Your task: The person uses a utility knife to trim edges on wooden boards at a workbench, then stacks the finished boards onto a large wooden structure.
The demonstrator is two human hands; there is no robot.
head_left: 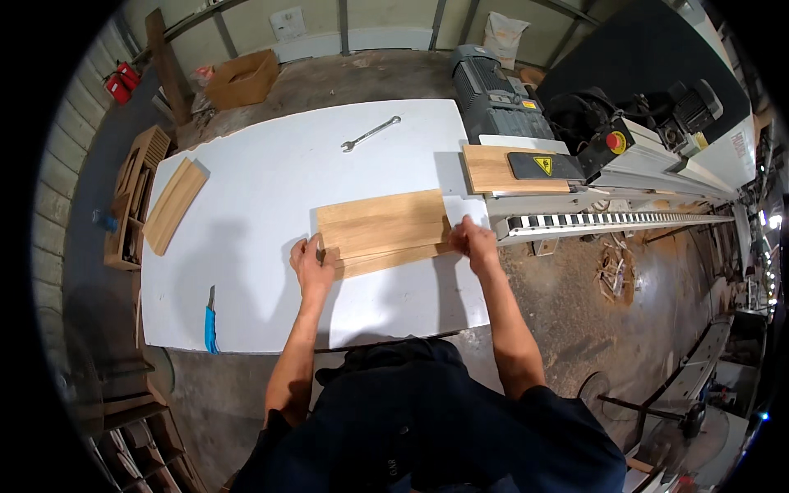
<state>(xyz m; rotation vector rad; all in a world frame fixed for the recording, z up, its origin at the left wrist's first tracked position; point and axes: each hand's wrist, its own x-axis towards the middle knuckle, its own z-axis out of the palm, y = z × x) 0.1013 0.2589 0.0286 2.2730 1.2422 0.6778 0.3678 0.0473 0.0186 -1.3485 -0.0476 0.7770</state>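
Observation:
Light-brown wooden planks (pixel 382 222) lie side by side on the white tabletop in front of me, with a narrower strip along the near edge. My left hand (pixel 312 267) is at their left end, its bent fingers against the end edge and the near corner. At the right end is my right hand (pixel 475 241), fingers curled in, the fingertips at the corner of the planks. Whether the right fingers press on the wood or only rest beside it is hard to see. The white table (pixel 255 177) carries the planks.
A wrench (pixel 371 134) lies at the table's far side, a blue utility knife (pixel 211 322) near the front left. More wooden strips (pixel 174 205) rest at the left edge. To the right stands a machine with a conveyor (pixel 616 220), a motor (pixel 500 90) and a plank (pixel 491 168).

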